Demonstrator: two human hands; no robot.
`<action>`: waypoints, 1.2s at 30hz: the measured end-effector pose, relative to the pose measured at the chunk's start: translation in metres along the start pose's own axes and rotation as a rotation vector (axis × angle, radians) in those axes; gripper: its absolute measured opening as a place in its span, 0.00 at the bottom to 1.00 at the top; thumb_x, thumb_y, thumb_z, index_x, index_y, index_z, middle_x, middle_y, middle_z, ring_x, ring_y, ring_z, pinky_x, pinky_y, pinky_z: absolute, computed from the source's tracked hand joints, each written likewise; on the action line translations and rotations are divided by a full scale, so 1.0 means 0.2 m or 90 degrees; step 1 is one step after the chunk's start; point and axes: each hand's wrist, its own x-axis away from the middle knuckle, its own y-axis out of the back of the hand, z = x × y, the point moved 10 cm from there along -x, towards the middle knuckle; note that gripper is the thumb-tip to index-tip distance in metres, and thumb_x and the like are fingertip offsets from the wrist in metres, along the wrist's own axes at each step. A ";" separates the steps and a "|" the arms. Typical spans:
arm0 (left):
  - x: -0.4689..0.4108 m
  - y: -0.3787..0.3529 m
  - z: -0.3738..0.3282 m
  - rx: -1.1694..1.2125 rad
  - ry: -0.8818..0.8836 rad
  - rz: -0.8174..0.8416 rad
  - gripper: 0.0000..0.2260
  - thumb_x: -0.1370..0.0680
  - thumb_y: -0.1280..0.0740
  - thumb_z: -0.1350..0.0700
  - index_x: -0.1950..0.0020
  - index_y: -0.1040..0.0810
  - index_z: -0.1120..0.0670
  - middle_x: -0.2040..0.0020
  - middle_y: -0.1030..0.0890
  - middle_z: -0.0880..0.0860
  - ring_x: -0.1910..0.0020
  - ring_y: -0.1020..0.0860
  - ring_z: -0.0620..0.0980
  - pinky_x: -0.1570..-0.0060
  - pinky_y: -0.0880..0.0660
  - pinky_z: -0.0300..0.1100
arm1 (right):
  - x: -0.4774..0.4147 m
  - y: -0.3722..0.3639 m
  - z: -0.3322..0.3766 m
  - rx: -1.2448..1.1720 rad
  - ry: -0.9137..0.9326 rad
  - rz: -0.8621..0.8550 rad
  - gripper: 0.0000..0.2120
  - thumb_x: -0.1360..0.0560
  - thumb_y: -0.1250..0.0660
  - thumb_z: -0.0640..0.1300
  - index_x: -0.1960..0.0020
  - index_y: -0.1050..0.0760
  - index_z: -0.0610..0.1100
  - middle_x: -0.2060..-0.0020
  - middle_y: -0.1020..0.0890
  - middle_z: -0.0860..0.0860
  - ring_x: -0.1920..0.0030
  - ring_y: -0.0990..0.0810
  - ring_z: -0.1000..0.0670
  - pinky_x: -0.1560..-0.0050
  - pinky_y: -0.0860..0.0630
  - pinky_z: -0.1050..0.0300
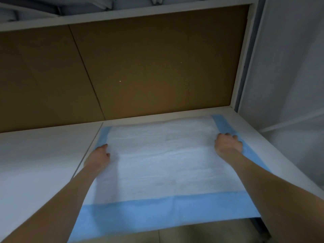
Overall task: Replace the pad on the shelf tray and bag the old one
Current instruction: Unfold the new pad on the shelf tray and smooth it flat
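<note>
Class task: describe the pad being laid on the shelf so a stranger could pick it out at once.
Find the brown back panel of the white shelf. Below it lies the pad, under both hands. Unlike the plain white surface at its left, it is quilted white with blue borders.

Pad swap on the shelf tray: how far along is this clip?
Looks done: a white absorbent pad with blue borders lies spread across the white shelf tray. In hand: the left hand and right hand press its side edges; its front border overhangs. Left: no old pad or bag is visible, so bagging is unconfirmed.
</note>
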 end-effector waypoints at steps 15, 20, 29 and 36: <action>0.37 0.03 0.14 0.045 0.051 -0.016 0.23 0.23 0.36 0.60 0.28 0.32 0.55 0.33 0.27 0.58 0.35 0.27 0.57 0.39 0.30 0.44 | 0.34 0.02 -0.18 -0.057 -0.044 -0.011 0.18 0.21 0.43 0.38 0.32 0.31 0.40 0.34 0.30 0.41 0.34 0.31 0.39 0.37 0.31 0.48; 0.30 0.04 0.07 0.115 0.041 -0.054 0.21 0.24 0.37 0.63 0.31 0.28 0.56 0.36 0.24 0.60 0.37 0.25 0.59 0.38 0.29 0.45 | 0.31 0.07 -0.25 -0.084 -0.052 -0.060 0.16 0.22 0.43 0.36 0.35 0.28 0.38 0.38 0.29 0.40 0.37 0.28 0.39 0.40 0.29 0.48; 0.33 0.09 0.13 0.065 0.114 -0.040 0.15 0.21 0.37 0.51 0.46 0.21 0.62 0.56 0.19 0.59 0.58 0.21 0.58 0.62 0.27 0.43 | 0.31 0.09 -0.25 -0.102 -0.047 -0.040 0.17 0.22 0.44 0.38 0.33 0.31 0.38 0.36 0.29 0.41 0.36 0.29 0.39 0.39 0.30 0.48; 0.45 0.10 0.20 0.048 0.138 -0.079 0.15 0.23 0.35 0.50 0.45 0.22 0.60 0.50 0.19 0.61 0.51 0.21 0.61 0.54 0.25 0.48 | 0.41 0.06 -0.34 -0.103 -0.084 -0.046 0.17 0.21 0.42 0.40 0.34 0.31 0.39 0.37 0.27 0.41 0.36 0.28 0.38 0.39 0.30 0.49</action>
